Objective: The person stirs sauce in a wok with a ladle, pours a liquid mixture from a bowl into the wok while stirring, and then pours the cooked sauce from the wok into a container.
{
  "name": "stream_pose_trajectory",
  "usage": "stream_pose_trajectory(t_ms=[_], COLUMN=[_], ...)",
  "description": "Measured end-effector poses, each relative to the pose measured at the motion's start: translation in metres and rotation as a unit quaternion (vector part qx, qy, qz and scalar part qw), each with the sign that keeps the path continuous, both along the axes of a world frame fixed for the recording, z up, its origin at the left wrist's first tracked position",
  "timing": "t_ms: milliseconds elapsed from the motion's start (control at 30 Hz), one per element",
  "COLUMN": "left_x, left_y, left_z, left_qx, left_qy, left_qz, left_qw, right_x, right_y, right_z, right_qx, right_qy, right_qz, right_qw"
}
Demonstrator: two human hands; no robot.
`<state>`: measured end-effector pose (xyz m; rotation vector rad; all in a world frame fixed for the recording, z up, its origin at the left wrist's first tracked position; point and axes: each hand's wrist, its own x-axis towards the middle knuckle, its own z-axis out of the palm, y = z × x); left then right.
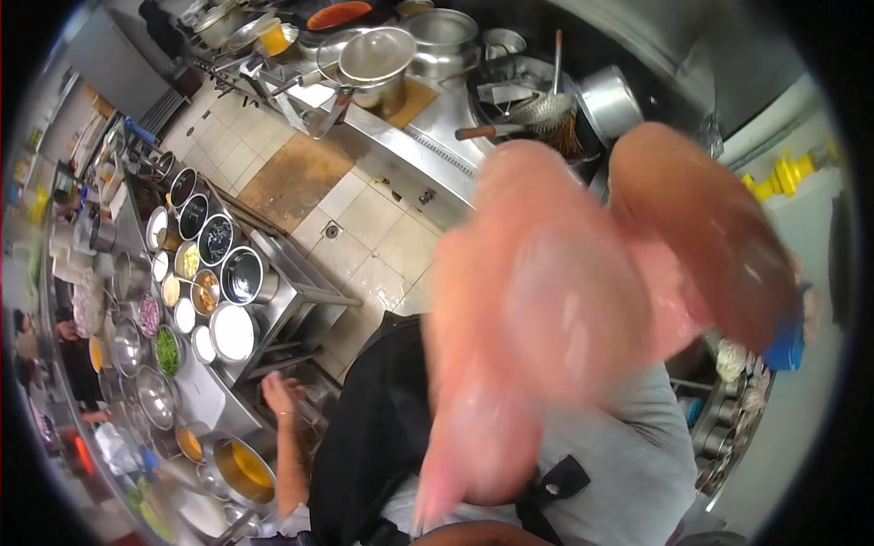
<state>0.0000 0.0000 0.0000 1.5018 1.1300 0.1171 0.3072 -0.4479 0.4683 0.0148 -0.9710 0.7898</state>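
Very close to the lens, my right hand [555,309] looms large and blurred, covering the middle and right of the head view. Its fingers are smeared, and I cannot make out whether it holds anything. My left hand [283,397] is at the lower left beside the steel counter [317,293], fingers apart and nothing visible in it. Left of it, a large pot of yellow-orange liquid [246,470] stands near a bowl of chopped greens [167,351] and a white-filled container [233,332].
Pots [443,41], strainers and a wok [510,82] with utensils line the stove counter at the top. A yellow valve [788,176] is on the right. Tiled floor [369,214] lies between the counters. Other people are partly visible at the far left.
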Motion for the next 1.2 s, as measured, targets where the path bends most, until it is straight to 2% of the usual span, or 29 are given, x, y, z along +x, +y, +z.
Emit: stream_pose_trajectory(t_ms=[33,67,100,200,233,267,300,333,367,400,433,533,567,633,667,733,767,800,833,867,900,933,967,1000,1033,1100,1133,1167,1200], left_x=[0.0,-0.012,0.019,-0.046,-0.04,-0.029,-0.001,-0.012,-0.038,-0.029,-0.023,-0.03,-0.027,-0.049,-0.051,-0.046,-0.049,-0.031,-0.018,-0.01,0.001,0.015,0.031,0.046,0.066,0.129,0.162,0.178,0.195], left_y=[0.017,0.013,-0.077,-0.045,-0.056,-0.067,-0.093,-0.092,-0.081,-0.09,-0.1,-0.112,-0.116,-0.107,-0.105,-0.112,-0.114,-0.123,-0.127,-0.13,-0.129,-0.13,-0.133,-0.134,-0.134,-0.155,-0.166,-0.164,-0.157], left_z=[0.038,0.072,0.037,-0.09,-0.074,-0.06,-0.009,-0.031,-0.07,-0.07,-0.071,-0.067,-0.068,-0.103,-0.117,-0.121,-0.123,-0.103,-0.086,-0.073,-0.063,-0.054,-0.048,-0.042,-0.032,0.054,0.1,0.115,0.124], left_qx=[0.019,0.106,0.143,0.368,0.343,0.176,-0.001,-0.004,0.088,0.181,0.178,0.237,0.24,0.178,0.175,0.265,0.262,0.199,0.135,0.129,0.145,0.162,0.159,0.161,0.163,0.175,0.181,0.18,0.2], left_qy=[0.01,0.1,0.166,0.179,0.199,0.265,0.321,0.321,0.274,0.221,0.22,0.362,0.361,0.26,0.263,0.252,0.258,0.289,0.314,0.315,0.277,0.239,0.234,0.218,0.2,0.159,0.138,0.132,0.102], left_qz=[-0.005,-0.124,-0.238,-0.471,-0.462,-0.374,-0.275,-0.282,-0.333,-0.375,-0.373,-0.395,-0.391,-0.356,-0.366,-0.452,-0.442,-0.404,-0.361,-0.345,-0.363,-0.381,-0.367,-0.313,-0.259,-0.248,-0.243,-0.239,-0.241], left_qw=[1.0,0.981,0.946,0.782,0.794,0.871,0.906,0.904,0.898,0.882,0.884,0.811,0.812,0.88,0.875,0.813,0.818,0.845,0.868,0.875,0.878,0.879,0.886,0.91,0.931,0.94,0.943,0.945,0.944], right_x=[-0.003,-0.004,0.015,0.026,0.032,0.033,0.04,0.044,0.049,0.054,0.059,0.075,0.081,0.091,0.095,0.106,0.116,0.125,0.145,0.148,0.18,0.211,0.235,0.246,0.271,0.312,0.322,0.329,0.341], right_y=[-0.005,-0.014,-0.041,-0.053,-0.057,-0.061,-0.065,-0.071,-0.078,-0.082,-0.087,-0.098,-0.101,-0.109,-0.112,-0.114,-0.115,-0.109,-0.094,-0.081,-0.075,-0.05,-0.031,-0.003,0.024,0.092,0.122,0.152,0.181], right_z=[0.008,0.017,0.016,0.007,0.005,0.003,-0.002,-0.005,-0.006,-0.005,-0.007,-0.016,-0.018,-0.021,-0.021,-0.014,-0.013,-0.017,-0.039,-0.054,-0.077,-0.111,-0.135,-0.155,-0.185,-0.259,-0.272,-0.283,-0.302], right_qx=[0.003,0.007,-0.023,-0.009,-0.006,-0.006,-0.001,-0.004,-0.007,-0.011,-0.013,-0.011,-0.009,-0.01,-0.013,-0.02,-0.019,-0.013,0.062,0.045,-0.031,-0.015,-0.119,-0.274,-0.425,-0.509,-0.581,-0.64,-0.639], right_qy=[0.012,0.021,0.019,0.044,0.051,0.056,0.06,0.064,0.067,0.069,0.073,0.087,0.089,0.097,0.102,0.114,0.127,0.147,0.149,0.157,0.082,0.047,-0.009,-0.012,-0.16,-0.315,-0.191,-0.06,-0.066], right_qz=[0.001,0.009,0.01,0.024,0.027,0.027,0.028,0.022,0.016,0.012,0.011,0.025,0.03,0.032,0.034,0.045,0.057,0.077,0.115,-0.02,-0.109,-0.143,-0.24,-0.342,-0.395,-0.458,-0.392,-0.318,-0.322], right_qw=[1.0,1.0,0.999,0.999,0.998,0.998,0.998,0.998,0.998,0.998,0.997,0.996,0.995,0.995,0.994,0.992,0.99,0.986,0.98,0.986,0.99,0.988,0.963,0.899,0.799,0.658,0.687,0.697,0.695])
